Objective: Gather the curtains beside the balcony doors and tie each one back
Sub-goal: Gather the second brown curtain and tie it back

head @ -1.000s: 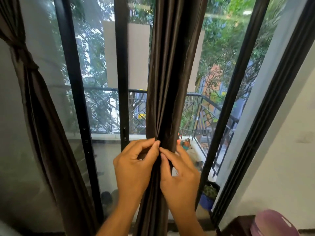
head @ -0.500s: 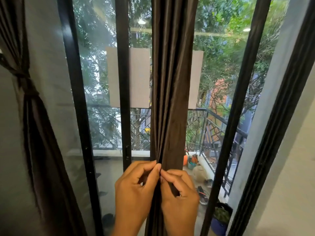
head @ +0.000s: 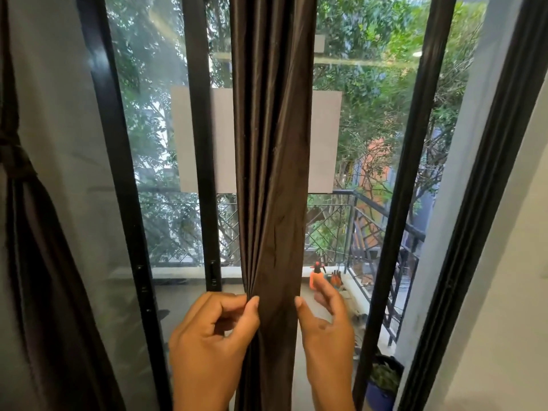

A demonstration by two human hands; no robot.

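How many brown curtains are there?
2. One curtain hangs in the middle between both hands; the tied curtain is at the left edge. More may hang outside the view.

A home: dark curtains [head: 271, 161] at sliding balcony doors [head: 204, 173], railing [head: 382, 232] and potted plant [head: 384, 381] outside.

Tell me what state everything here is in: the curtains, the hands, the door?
Middle curtain: gathered into folds, not tied.
Left curtain: tied back.
Left hand: pinches the middle curtain's folds.
Right hand: open, thumb at the curtain's edge.
Balcony door: looks shut.
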